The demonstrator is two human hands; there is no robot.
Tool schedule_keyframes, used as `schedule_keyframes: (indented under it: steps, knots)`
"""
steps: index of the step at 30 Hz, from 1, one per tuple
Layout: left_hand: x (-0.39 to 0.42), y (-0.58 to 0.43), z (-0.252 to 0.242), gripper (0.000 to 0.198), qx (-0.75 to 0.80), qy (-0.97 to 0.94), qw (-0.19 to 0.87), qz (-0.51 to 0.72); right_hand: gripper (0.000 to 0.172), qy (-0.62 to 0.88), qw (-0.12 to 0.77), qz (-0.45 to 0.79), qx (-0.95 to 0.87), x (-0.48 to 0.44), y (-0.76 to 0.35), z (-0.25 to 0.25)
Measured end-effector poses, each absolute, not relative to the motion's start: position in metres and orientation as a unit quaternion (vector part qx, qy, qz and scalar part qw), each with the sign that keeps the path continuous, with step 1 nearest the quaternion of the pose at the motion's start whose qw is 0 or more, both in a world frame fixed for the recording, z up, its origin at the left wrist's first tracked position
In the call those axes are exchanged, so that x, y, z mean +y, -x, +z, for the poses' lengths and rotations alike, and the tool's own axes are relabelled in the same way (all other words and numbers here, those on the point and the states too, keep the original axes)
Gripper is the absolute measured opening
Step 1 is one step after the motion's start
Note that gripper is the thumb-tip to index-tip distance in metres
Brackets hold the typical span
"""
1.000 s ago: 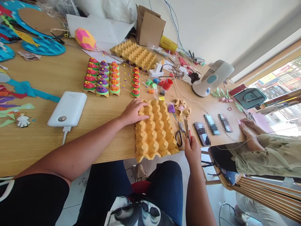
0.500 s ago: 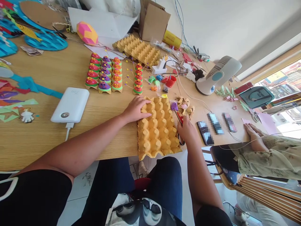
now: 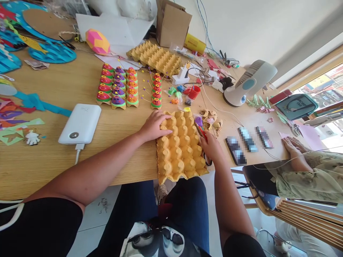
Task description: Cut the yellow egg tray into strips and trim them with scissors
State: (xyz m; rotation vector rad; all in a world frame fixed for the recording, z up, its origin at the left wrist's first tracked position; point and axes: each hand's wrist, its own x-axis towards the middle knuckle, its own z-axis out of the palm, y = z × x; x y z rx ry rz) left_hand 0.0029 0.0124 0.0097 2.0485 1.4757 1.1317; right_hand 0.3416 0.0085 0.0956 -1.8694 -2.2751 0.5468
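Along the front edge of the table (image 3: pixel 136 164), your yellow egg tray (image 3: pixel 178 146) lies bumps up, its long axis running away from you and its near end jutting over the edge. Beyond it stands a red cup (image 3: pixel 194 93), its contents too small to make out; the inside of the cardboard box (image 3: pixel 173 26) is hidden. Your left hand (image 3: pixel 154 126) rests palm down on the tray's far left corner, thumb and fingers apart. Your right hand (image 3: pixel 213 147) is clamped round a red-handled tool (image 3: pixel 202 132) at the tray's right edge, its tip angled away and leftward.
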Motion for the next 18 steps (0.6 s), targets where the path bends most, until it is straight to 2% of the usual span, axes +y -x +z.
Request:
schedule_keyframes:
  steps: [7, 13, 18]
  knots:
    - [0.012, -0.002, 0.010, 0.069, 0.524, -0.729, 0.189, 0.397, 0.051, 0.621, 0.057, 0.158, -0.765, 0.024, -0.329, 0.100]
    - [0.011, -0.002, 0.009, 0.069, 0.529, -0.726, 0.187, 0.397, 0.049, 0.611, 0.094, 0.142, -0.773, 0.025, -0.326, 0.105]
    - [0.007, -0.003, 0.014, 0.070, 0.529, -0.728, 0.182, 0.396, 0.053, 0.607, 0.064, 0.155, -0.777, 0.032, -0.315, 0.100]
